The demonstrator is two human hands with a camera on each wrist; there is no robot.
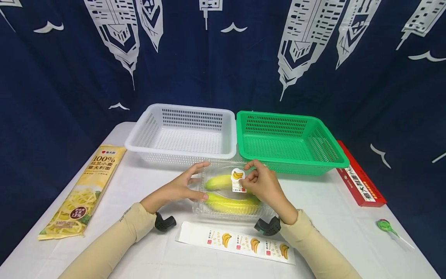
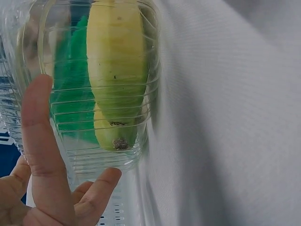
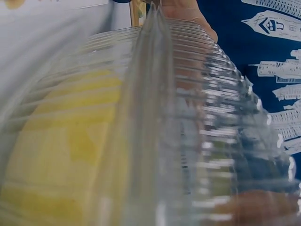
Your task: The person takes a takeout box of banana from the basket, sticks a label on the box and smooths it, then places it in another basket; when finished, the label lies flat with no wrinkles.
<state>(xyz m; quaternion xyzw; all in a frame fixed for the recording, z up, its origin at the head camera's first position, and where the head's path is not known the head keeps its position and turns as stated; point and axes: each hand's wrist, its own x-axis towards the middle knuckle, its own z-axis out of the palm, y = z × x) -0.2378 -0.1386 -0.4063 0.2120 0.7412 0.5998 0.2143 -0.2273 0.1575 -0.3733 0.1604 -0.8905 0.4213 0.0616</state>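
A clear plastic box [image 1: 199, 209] with a ribbed rim lies in the middle of the table, with yellow-green bananas [image 1: 230, 204] inside. My left hand [image 1: 177, 188] holds the box by its left end. In the left wrist view, the thumb [image 2: 40, 136] lies on the lid and a fingertip [image 2: 110, 178] is at the end wall. Over the lid, my right hand [image 1: 266, 186] pinches the right edge of a white sticker [image 1: 237, 182] printed with bananas. The right wrist view shows mostly the box wall [image 3: 188, 61] and a banana [image 3: 70, 141], close up.
A sticker strip [image 1: 237, 244] lies in front of the box. Behind stand a white basket [image 1: 188, 157] and a green basket [image 1: 292, 166]. A yellow pasta packet [image 1: 83, 190] lies left; a red box [image 1: 362, 186] and a green lollipop [image 1: 385, 225] lie right.
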